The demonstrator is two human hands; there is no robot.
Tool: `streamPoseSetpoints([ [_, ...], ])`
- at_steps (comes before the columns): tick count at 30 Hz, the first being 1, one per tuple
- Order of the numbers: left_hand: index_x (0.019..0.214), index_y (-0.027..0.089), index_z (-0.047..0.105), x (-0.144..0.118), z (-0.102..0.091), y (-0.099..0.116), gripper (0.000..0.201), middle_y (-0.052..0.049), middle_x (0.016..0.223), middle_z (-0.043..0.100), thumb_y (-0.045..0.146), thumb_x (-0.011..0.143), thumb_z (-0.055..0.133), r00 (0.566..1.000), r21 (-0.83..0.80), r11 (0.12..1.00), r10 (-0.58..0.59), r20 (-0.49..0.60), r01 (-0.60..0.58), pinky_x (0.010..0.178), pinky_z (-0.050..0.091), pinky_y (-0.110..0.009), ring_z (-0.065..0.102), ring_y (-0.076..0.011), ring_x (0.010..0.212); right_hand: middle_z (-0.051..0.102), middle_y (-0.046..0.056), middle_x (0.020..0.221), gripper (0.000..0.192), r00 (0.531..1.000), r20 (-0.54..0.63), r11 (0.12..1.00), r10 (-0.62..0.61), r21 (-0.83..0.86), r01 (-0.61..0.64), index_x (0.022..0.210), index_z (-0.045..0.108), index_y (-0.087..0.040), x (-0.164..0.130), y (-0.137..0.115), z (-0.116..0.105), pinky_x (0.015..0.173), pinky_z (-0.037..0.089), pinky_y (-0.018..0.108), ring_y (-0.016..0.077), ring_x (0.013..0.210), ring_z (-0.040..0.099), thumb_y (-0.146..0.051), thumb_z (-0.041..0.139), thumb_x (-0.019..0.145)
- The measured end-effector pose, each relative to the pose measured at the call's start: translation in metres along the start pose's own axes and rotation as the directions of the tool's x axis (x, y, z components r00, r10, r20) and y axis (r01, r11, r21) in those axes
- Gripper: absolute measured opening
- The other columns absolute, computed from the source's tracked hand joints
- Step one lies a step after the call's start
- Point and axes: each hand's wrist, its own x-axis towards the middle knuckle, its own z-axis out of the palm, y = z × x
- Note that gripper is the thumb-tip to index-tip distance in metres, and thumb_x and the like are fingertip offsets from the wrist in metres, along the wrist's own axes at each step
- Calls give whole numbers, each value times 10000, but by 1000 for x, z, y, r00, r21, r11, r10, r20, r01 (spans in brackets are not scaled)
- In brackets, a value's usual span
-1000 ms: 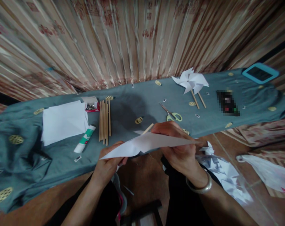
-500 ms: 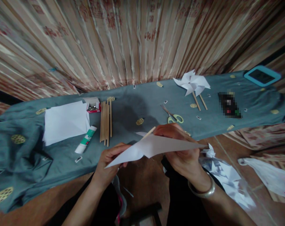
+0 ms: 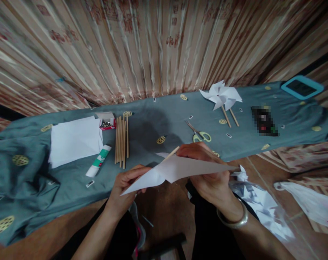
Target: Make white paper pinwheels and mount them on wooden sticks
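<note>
Between half a second ago and now almost nothing has moved: the paper (image 3: 180, 169) hangs in the same place, edge-on to the camera and just off the near edge of the table (image 3: 153, 122), so the work looks paused in a steady hold rather than advancing; a second ago the paper sat slightly lower and further left. The left hand (image 3: 127, 186) pinches the paper's left corner, and the right hand (image 3: 209, 173) is closed around its middle together with a thin stick (image 3: 171, 152) whose tip pokes out above the paper toward the table. The hands are apart, joined only by the paper. On the table, beyond the stick, lie scissors (image 3: 200, 134); to the left of them is a row of sticks (image 3: 122, 139), then a glue tube (image 3: 98, 161), a small red box (image 3: 107, 122) and a stack of white sheets (image 3: 74, 141). Far right of the scissors lie finished pinwheels (image 3: 220, 95) and a blue-framed device (image 3: 302, 87). Paper scraps (image 3: 261, 206) lie on the floor by the right wrist. Nothing stands between the hands and the table.
</note>
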Motion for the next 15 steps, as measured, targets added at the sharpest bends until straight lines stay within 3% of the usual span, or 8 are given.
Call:
streamPoseSetpoints([
  [4, 495, 151, 597, -1, -1, 2, 424, 2, 565, 502, 459, 777, 674, 999, 26, 998, 51, 20, -51, 400, 307, -202, 427, -76, 442, 709, 28, 914, 234, 998, -8, 997, 66, 40, -66, 960, 659, -224, 0, 0, 2, 800, 523, 353, 180, 905, 652, -58, 550, 836],
  [8, 583, 157, 635, -3, -6, -3, 339, 12, 547, 525, 380, 840, 624, 986, 156, 974, 166, -2, -164, 452, 365, -202, 456, -85, 472, 734, -6, 870, 115, 970, -28, 961, 241, 143, -235, 864, 685, -230, 1, -4, 4, 709, 543, 271, 142, 791, 680, -130, 641, 827],
  [12, 509, 162, 580, -7, -9, 0, 383, -5, 620, 612, 300, 867, 582, 941, 343, 888, 337, -28, -308, 483, 414, -195, 530, -94, 521, 720, -47, 742, 87, 926, 5, 901, 377, 230, -368, 852, 702, -249, 1, -6, 3, 530, 504, 199, 97, 593, 634, -174, 672, 818],
  [15, 597, 175, 659, -11, -9, 13, 287, -16, 699, 680, 252, 864, 588, 895, 444, 804, 446, -12, -395, 515, 460, -195, 613, -118, 592, 709, -46, 733, 96, 920, 35, 887, 390, 255, -386, 866, 702, -253, -2, -5, 1, 546, 512, 196, 98, 610, 638, -177, 661, 825],
])
